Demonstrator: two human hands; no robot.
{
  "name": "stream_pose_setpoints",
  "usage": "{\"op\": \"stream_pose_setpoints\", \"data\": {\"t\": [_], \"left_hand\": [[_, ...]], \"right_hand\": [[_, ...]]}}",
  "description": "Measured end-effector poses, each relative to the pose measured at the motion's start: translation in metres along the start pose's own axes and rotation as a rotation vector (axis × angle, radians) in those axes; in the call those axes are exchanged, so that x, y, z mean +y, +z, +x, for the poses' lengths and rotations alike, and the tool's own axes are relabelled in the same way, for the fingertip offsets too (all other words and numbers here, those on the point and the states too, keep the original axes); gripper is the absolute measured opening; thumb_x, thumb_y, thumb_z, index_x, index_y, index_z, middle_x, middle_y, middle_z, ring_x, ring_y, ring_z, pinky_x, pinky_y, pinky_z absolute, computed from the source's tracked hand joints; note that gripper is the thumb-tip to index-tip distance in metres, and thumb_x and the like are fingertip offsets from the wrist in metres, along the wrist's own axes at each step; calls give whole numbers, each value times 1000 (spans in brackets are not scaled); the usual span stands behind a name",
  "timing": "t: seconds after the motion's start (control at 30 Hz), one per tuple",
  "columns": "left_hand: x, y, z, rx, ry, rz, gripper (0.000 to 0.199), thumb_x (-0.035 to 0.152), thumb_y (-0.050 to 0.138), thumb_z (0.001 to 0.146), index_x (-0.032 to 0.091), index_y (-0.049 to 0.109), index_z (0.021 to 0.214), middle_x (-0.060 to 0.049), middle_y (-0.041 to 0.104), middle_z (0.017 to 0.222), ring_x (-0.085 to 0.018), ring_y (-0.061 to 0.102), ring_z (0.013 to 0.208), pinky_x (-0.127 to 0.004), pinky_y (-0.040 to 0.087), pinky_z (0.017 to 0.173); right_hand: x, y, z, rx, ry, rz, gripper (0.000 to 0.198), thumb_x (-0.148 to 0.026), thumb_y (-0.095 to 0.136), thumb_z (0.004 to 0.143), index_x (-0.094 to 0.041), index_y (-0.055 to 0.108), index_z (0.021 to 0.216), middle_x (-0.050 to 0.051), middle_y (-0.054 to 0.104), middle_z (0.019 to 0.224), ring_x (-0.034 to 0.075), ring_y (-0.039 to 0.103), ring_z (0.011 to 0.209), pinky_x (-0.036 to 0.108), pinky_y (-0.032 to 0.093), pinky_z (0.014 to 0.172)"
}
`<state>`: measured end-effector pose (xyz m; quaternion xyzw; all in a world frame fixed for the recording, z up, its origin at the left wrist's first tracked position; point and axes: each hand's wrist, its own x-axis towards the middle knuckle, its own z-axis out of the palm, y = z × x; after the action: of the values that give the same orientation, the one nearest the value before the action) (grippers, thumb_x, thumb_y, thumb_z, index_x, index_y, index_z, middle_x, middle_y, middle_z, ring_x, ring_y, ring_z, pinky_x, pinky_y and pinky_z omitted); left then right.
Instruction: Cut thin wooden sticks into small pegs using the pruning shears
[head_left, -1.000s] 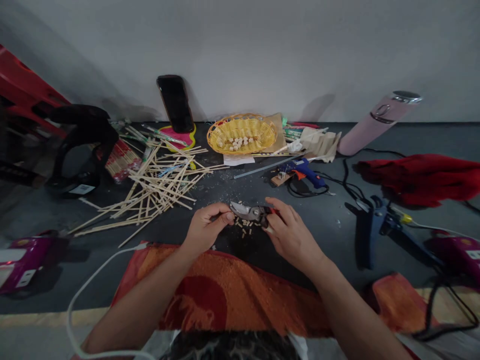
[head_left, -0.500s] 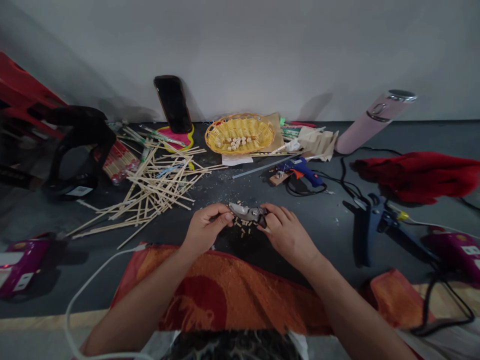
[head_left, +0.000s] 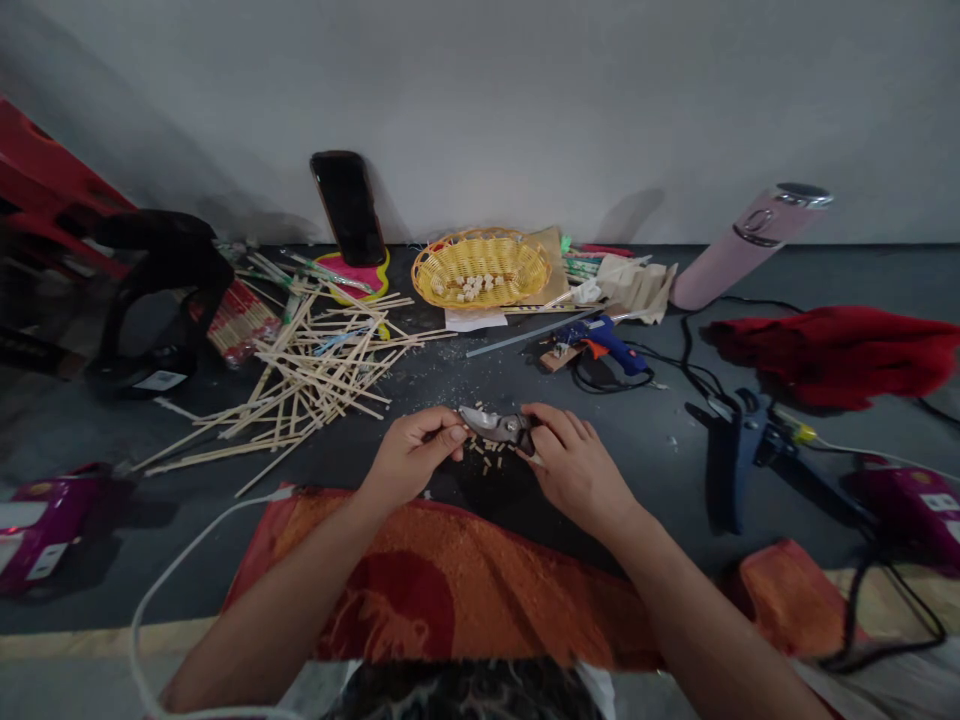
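Note:
My right hand (head_left: 581, 465) is wrapped round the handles of a pair of pruning shears (head_left: 504, 427), whose silver blade points left. At the blade's tip, the thumb and fingers of my left hand (head_left: 420, 450) are pinched together; what lies between them is too small and hidden to make out. Beneath the shears, several short cut pieces of wooden stick (head_left: 487, 462) lie scattered on the dark table. To the left spreads a loose heap of long, thin wooden sticks (head_left: 322, 375). More small pale pieces sit in a yellow woven basket (head_left: 431, 275) behind my hands.
A blue glue gun (head_left: 619, 350) lies right of centre, its cord trailing. Farther right are blue-handled pliers (head_left: 731, 465), a red cloth (head_left: 840, 350) and a leaning pink flask (head_left: 739, 255). A phone (head_left: 349, 208) stands against the wall. An orange towel (head_left: 510, 580) covers the front edge.
Almost nothing differs. Both hands and the shears hold nearly the same place, with only a slight shift of the right-hand fingers on the handles.

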<state>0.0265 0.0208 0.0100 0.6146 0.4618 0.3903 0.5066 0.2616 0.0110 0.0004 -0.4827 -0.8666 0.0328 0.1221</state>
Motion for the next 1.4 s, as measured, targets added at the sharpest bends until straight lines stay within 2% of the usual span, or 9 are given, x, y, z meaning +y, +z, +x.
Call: {"op": "stream_pose_setpoints", "data": {"t": [0.2,0.33,0.43,0.57,0.7,0.83,0.97,1.17,1.4], "left_hand": [[1,1,0,-3,-1,-76,30,31,56,89,15,58,63,0,58,61,-12,51,65,-23,36,66],[0,2,0,29,3,-78,27,30,57,88,16,59,66,1,57,61,-12,50,62,-23,36,64],[1,2,0,17,4,-49,28,31,57,88,15,60,65,0,57,62,-11,50,62,-23,36,63],[4,3,-1,-6,-2,-28,29,31,56,88,15,60,65,1,57,62,-11,50,62,-22,36,63],[3,4,-2,0,-5,-40,30,33,56,88,16,60,64,0,57,62,-12,51,63,-23,38,64],[-1,5,-2,17,-7,-83,22,33,58,87,16,65,75,0,61,64,-13,55,65,-24,42,67],[-3,5,-2,40,-7,-55,18,32,59,86,17,69,83,-1,64,65,-13,58,66,-24,44,69],[-2,4,-2,36,-58,-48,21,34,60,86,17,70,92,-2,66,71,-12,54,62,-21,42,58],[0,4,-2,28,-43,42,34,33,48,92,22,63,121,-1,61,70,-9,45,56,-20,38,53]], "right_hand": [[2,3,-1,40,-5,92,13,-28,57,89,-18,54,95,13,57,123,28,54,104,43,47,84],[4,8,-3,148,37,240,36,-29,58,88,-15,45,119,16,57,122,27,56,107,42,47,88],[3,8,-3,83,50,199,52,-28,57,87,-13,37,133,16,59,120,29,57,103,43,46,88],[1,3,-3,-39,62,121,50,-19,55,83,-15,42,131,14,62,113,28,57,99,40,46,84],[0,-1,-4,-48,86,75,43,-12,50,80,-15,50,123,12,65,107,25,60,94,35,45,82],[1,-3,-5,8,103,40,38,-18,53,83,-19,52,120,10,67,105,23,62,89,33,44,79],[12,-3,-2,68,231,-33,43,-37,56,88,-20,49,127,10,66,106,25,63,92,33,44,77],[30,-3,-4,21,352,-132,55,-47,66,80,-22,48,126,8,66,100,27,63,89,34,45,68],[37,-2,-8,31,302,-115,52,-48,68,78,-21,54,120,11,61,108,29,55,97,38,45,75]]}}
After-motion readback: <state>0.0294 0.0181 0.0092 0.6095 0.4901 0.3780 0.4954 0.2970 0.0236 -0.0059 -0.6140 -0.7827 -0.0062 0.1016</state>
